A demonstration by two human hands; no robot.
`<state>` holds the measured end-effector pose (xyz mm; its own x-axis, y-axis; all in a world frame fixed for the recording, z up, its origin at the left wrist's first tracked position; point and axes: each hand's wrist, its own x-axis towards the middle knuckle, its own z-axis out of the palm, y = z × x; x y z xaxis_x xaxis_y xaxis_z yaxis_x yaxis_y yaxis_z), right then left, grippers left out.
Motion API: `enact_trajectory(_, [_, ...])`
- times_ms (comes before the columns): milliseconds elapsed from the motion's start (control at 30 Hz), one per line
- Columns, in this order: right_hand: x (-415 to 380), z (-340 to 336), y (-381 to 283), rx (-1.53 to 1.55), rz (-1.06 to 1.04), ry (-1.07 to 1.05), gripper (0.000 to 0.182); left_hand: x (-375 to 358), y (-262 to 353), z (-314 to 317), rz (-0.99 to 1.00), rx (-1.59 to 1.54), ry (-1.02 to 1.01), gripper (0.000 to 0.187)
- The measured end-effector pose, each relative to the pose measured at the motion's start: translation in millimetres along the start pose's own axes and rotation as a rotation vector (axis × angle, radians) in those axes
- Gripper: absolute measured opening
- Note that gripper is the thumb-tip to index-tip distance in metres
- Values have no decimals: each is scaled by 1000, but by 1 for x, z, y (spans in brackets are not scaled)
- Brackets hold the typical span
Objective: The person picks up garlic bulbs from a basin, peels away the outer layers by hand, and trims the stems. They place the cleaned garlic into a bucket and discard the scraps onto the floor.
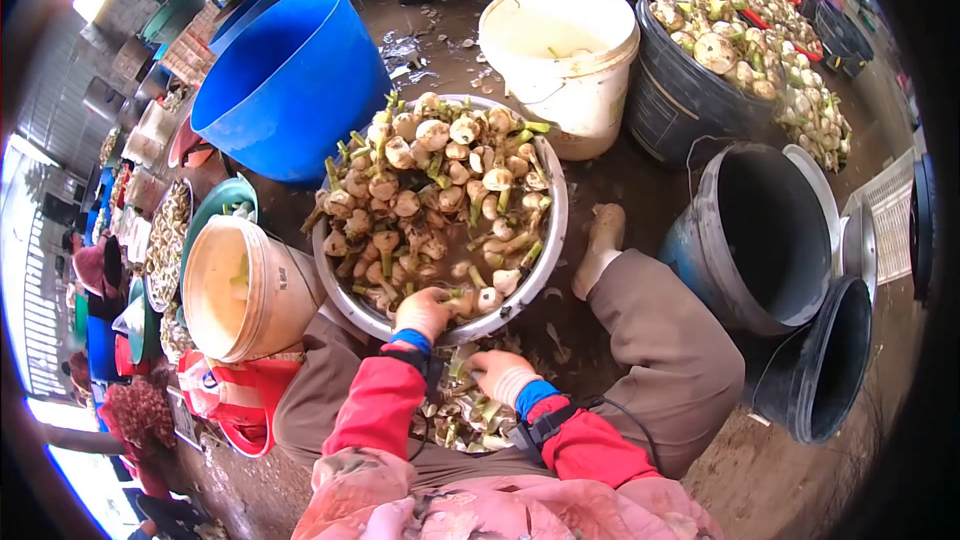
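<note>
A wide metal basin (555,230) holds a heap of muddy bulbs with cut green stems (440,190) in brown water. At the basin's near rim, my left hand (423,313) reaches in among the bulbs, its fingers closed around something I cannot make out. Just outside the rim, my right hand (500,376) hovers over a pile of peelings (470,425) between my legs. Its fingers are bent, and what they hold, if anything, is too small to tell.
A blue tub (290,80) stands beyond the basin, with a white bucket (560,60) to its right. Black buckets (700,90) of bulbs and empty buckets (770,230) are on the right. A cream bucket (230,290) stands left. People are at the far left edge.
</note>
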<state>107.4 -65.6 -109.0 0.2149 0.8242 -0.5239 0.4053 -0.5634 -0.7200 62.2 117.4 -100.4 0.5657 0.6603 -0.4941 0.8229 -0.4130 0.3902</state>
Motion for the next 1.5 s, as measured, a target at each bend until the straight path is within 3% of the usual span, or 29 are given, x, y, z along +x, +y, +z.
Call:
enact_trajectory(33, [-2,-2,1,96,-12,140,31,-6,0,-7,-108,-339,-54,30])
enact_trajectory(100, [-2,-3,0,349,-42,453,27,-21,-15,-18,167,-301,92,29])
enact_trajectory(167, [-10,-19,-12,433,-171,580,43,-60,2,-50,357,-240,115,32])
enact_trajectory(233, [-3,-7,-19,536,-305,634,49,-86,5,-62,311,-530,-62,34])
enact_trajectory(267, [-1,-2,-20,639,-432,688,56,-102,13,-64,258,-897,-203,42])
enact_trajectory(300, [-5,-5,-24,637,-438,689,56,-112,18,-63,262,-897,-199,42])
enact_trajectory(367, [-24,-18,-37,1352,-294,87,59,-129,23,-54,232,-1406,-84,52])
enact_trajectory(433, [-30,-17,-40,1438,-211,28,53,-150,32,-38,195,-1335,18,63])
enact_trajectory(500, [-24,-4,-34,1703,-256,-10,45,-146,7,-9,441,-605,206,70])
enact_trajectory(567, [-25,-4,-33,1618,-217,-5,41,-142,-5,9,441,-587,293,74])
enact_trajectory(633, [-23,0,-28,1278,-129,72,39,-148,2,7,274,-514,342,74])
enact_trajectory(700, [-25,0,-28,1152,-178,132,40,-155,11,5,275,-350,422,71])
enact_trajectory(767, [-30,-2,-34,888,-202,377,42,-157,17,6,329,-155,517,65])
enact_trajectory(1033, [-26,-5,-27,773,-128,463,42,-161,41,16,292,177,501,63])
enact_trajectory(1133, [-41,-26,-27,1117,-43,199,44,-158,28,10,307,-149,391,69])
enact_trajectory(1300, [-40,-22,-26,975,-131,230,43,-149,7,11,334,-323,257,74])
enact_trajectory(1367, [-43,-24,-27,955,-121,255,42,-140,-7,20,211,-1075,-29,63])
enact_trajectory(1400, [-43,-22,-25,954,-119,257,42,-147,11,-2,160,-1342,-332,55])
enact_trajectory(1433, [-41,-18,-22,909,-219,278,41,-147,8,0,162,-1344,-330,55])
enact_trajectory(1500, [-43,-12,-22,915,-453,294,39,-148,-1,4,54,-1707,-274,62])
